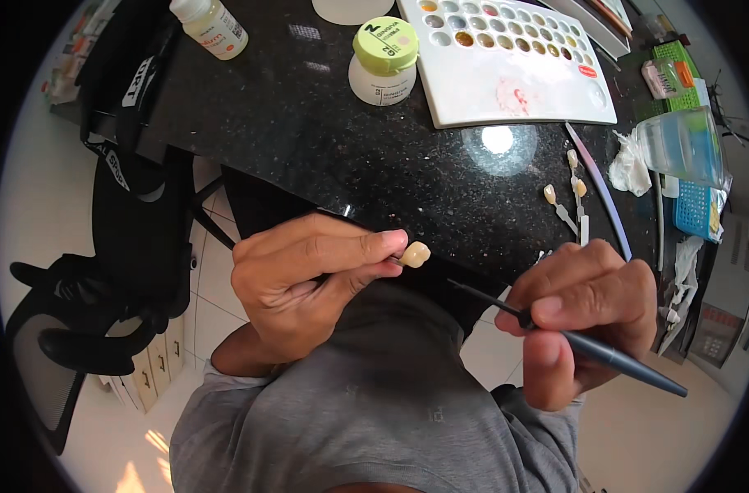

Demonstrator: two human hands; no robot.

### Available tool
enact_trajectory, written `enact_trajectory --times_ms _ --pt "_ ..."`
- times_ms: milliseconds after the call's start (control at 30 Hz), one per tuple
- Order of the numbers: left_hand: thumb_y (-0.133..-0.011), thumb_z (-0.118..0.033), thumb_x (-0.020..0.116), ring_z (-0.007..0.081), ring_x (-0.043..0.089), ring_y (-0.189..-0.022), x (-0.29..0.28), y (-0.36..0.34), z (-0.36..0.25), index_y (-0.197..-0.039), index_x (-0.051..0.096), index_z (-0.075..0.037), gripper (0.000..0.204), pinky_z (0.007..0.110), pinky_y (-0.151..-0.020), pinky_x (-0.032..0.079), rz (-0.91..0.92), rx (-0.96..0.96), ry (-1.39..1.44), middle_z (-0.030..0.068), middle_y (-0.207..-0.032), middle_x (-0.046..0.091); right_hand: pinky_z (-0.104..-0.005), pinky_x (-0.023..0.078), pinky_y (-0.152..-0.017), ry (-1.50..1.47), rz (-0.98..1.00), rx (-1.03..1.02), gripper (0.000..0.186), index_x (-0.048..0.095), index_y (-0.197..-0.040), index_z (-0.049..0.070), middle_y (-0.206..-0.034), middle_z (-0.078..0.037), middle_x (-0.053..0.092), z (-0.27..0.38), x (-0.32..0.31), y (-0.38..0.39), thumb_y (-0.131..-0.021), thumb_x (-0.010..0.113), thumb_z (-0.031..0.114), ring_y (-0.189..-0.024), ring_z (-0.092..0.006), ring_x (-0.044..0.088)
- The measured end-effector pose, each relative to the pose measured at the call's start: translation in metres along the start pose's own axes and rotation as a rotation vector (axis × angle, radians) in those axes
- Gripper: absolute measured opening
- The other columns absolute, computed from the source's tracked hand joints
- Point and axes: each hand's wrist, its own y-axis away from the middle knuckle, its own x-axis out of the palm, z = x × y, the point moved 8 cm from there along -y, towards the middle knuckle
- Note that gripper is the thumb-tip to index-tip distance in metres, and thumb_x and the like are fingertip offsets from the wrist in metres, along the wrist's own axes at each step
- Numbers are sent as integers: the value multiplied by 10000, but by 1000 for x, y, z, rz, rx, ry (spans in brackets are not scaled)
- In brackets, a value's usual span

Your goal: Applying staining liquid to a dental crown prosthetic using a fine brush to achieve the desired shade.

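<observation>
My left hand [305,275] is closed, with thumb and forefinger pinching a holder that shows only as a short bit below a cream-coloured tooth crown [415,254]. The crown sticks out past the fingertips, just off the table's front edge. In my right hand [592,300] a slim dark brush [625,366] is gripped between thumb and fingers. Its thin tip points left toward the crown, a short gap away from it. Tooth-shaped shade tabs [549,194] on pale stems lie on the table beyond my right hand.
On the black speckled table [284,115] sit a white mixing palette [473,86] with coloured wells, a green-lidded jar [383,86] and a white-capped bottle [214,33]. To the right are crumpled tissue [631,166], a clear bluish cup [678,148] and a blue basket [693,209]. A black chair [136,238] stands left.
</observation>
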Motion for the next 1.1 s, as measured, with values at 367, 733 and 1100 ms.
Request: enact_trajectory --times_ms 367,733,1100 --pt "-714 54 737 167 689 -689 -2 5 -5 -954 697 14 247 218 -589 568 -29 -1 -28 129 -797 689 -188 440 -421 103 -114 -120 215 506 -849 -6 -673 -116 544 -1 7 0 -805 682 111 -494 -119 546" --pt "-693 -17 785 122 634 -592 -4 3 -3 -874 722 -7 192 190 -502 473 -96 -31 -79 98 -699 677 -195 445 -429 148 -79 -78 231 507 -843 9 -665 -99 545 -2 10 -4 -804 698 134 -494 -114 548" --pt "-709 54 740 151 682 -659 -2 2 -5 -956 702 7 254 203 -542 553 -8 16 -46 121 -772 685 -191 446 -426 169 -65 -63 242 505 -847 8 -653 -92 540 -2 11 -4 -815 694 157 -492 -110 544"
